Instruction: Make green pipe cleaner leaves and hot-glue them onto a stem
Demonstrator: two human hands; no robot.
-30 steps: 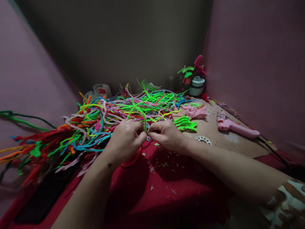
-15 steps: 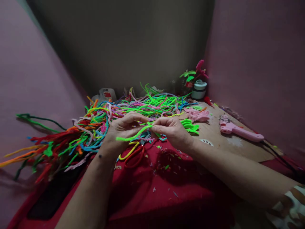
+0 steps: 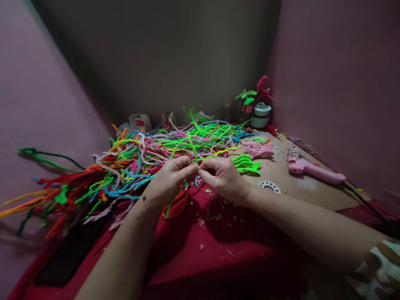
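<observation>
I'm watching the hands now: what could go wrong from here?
The green strand, pinched by the left hand and right hand, might slip, as the grip looks small. Its upper part shows against the tangled pile, so it could snag there. The right hand could also brush the green pieces just beyond it.
</observation>
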